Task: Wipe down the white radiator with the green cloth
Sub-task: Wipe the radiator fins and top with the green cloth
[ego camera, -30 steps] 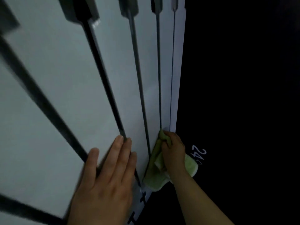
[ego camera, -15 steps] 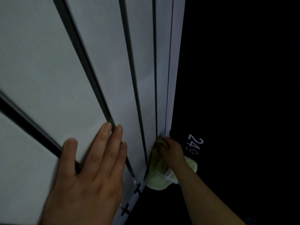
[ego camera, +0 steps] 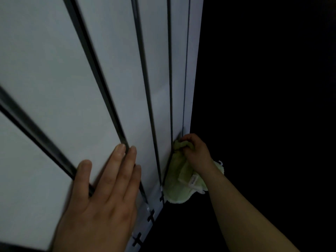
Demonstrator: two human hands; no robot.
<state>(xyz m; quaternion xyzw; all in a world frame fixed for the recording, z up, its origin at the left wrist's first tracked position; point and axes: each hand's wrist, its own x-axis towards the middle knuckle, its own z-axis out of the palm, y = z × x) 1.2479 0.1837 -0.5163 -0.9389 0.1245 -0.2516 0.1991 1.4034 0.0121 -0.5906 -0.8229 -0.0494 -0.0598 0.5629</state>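
While the left hand (ego camera: 101, 202) lies flat, fingers straight, on a broad panel of the radiator (ego camera: 54, 84) and spans one dark gap between panels, the right hand (ego camera: 197, 154) grips the cloth (ego camera: 179, 180) with curled fingers. The cloth is bunched against the radiator's narrow panels at its right edge, near their lower end. Its loose part, bearing a white label (ego camera: 193, 180), hangs below the hand. Beyond that edge all is dark.

Before us, a white flat-panelled radiator (ego camera: 54, 84), smooth matt painted metal, and our fluffy pale green cloth (ego camera: 177, 180)
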